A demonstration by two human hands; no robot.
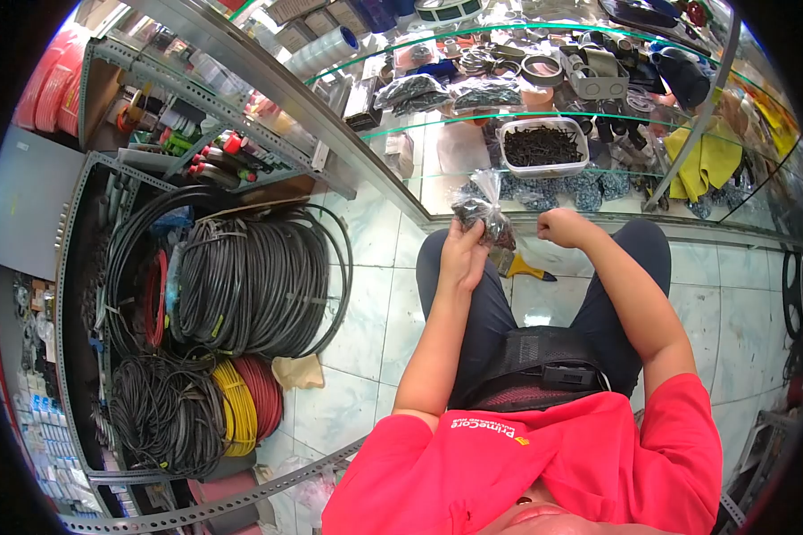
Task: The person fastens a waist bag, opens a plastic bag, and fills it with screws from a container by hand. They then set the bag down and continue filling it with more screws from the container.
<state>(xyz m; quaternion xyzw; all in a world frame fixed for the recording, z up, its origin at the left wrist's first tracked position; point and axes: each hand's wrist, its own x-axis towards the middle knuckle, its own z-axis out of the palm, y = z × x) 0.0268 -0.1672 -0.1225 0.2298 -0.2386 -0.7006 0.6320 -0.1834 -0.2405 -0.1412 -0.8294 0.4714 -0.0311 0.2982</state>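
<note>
My left hand (465,252) grips a clear plastic bag (486,214) of small dark pieces, its gathered top pointing up. The fingers are closed around the bag's near side. To its right, my right hand (558,228) is held in a curled, closed shape, apart from the bag. Whatever it may hold is hidden by the fingers. Just beyond both hands, a white plastic tub (545,148) full of black screw-like pieces stands on a shelf of the glass case. A paintbrush (525,267) with a yellow handle lies on the floor below my hands.
The glass display case (459,134) spans the front, with bagged parts and yellow gloves (700,159) on its shelves. At left are black cable coils (250,285), a yellow coil (232,406) and a metal rack (76,259). Tiled floor (366,312) lies around my legs.
</note>
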